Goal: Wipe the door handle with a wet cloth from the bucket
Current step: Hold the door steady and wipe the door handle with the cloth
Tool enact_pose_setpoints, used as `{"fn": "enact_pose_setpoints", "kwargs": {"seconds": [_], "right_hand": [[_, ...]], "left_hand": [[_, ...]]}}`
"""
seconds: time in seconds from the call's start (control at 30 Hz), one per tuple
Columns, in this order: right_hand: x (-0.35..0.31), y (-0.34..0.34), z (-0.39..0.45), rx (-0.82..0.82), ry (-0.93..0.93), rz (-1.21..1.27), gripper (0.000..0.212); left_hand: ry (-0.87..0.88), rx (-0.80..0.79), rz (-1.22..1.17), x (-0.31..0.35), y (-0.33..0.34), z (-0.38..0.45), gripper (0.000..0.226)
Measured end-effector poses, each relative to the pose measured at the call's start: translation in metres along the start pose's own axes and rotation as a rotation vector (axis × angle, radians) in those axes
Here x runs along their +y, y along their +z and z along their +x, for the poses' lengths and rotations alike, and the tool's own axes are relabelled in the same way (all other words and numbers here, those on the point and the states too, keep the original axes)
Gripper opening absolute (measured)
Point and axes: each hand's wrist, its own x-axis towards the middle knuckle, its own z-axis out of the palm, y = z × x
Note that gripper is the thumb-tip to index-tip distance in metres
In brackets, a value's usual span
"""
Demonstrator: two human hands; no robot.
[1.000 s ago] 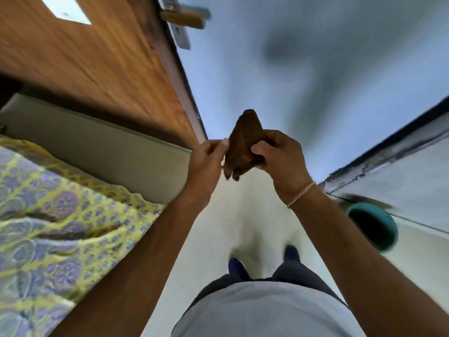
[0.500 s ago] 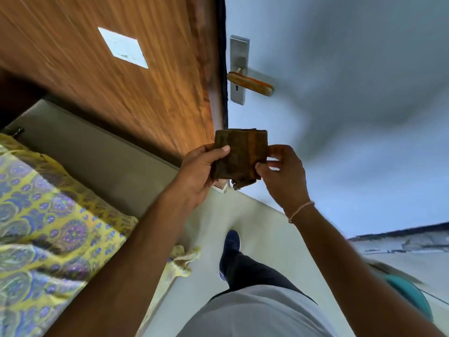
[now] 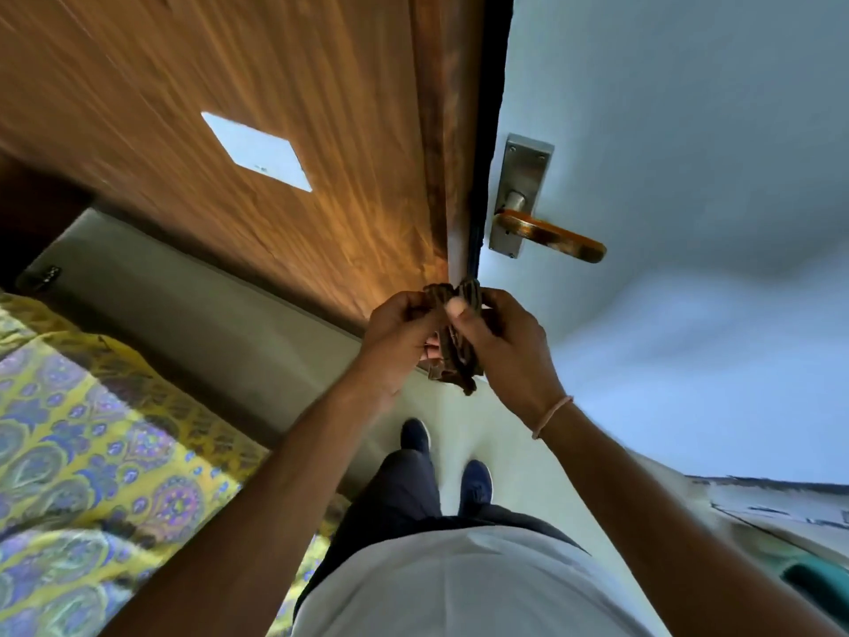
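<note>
A brown cloth [image 3: 455,356] is bunched between both hands at the middle of the view. My left hand [image 3: 397,335] grips its left side and my right hand [image 3: 503,344] grips its right side. Above and to the right, an orange-brown lever door handle [image 3: 551,235] sticks out from a steel plate [image 3: 521,186] on the pale door [image 3: 689,177]. The cloth is well below the handle and does not touch it. A teal bucket [image 3: 815,586] shows only partly at the bottom right corner.
A wooden panel [image 3: 229,108] with a white rectangular sticker [image 3: 257,151] fills the upper left. A bed with a yellow patterned sheet [image 3: 82,452] is at the left. My feet in dark blue shoes [image 3: 475,485] stand on the pale floor below the hands.
The view has swung so the door handle is lower and nearer. The cloth, held flat half a second ago, is now folded and bunched between both hands.
</note>
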Motion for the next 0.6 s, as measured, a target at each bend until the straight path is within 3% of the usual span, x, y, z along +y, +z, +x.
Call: {"fn": "enact_pose_setpoints", "kwargs": {"seconds": [0.13, 0.33, 0.47, 0.6], "right_hand": [[0.006, 0.01, 0.021, 0.074, 0.045, -0.184, 0.022], [0.024, 0.02, 0.034, 0.347, 0.306, 0.056, 0.011], [0.016, 0.045, 0.03, 0.585, 0.382, 0.146, 0.018], [-0.011, 0.08, 0.022, 0.532, 0.307, 0.408, 0.032]], "left_hand": [[-0.002, -0.065, 0.074, -0.003, -0.012, 0.036, 0.019], [-0.045, -0.285, 0.146, -0.001, -0.022, 0.082, 0.012], [-0.052, -0.446, 0.206, 0.011, -0.037, 0.1, 0.015], [-0.058, -0.558, 0.242, 0.026, -0.037, 0.097, 0.017]]}}
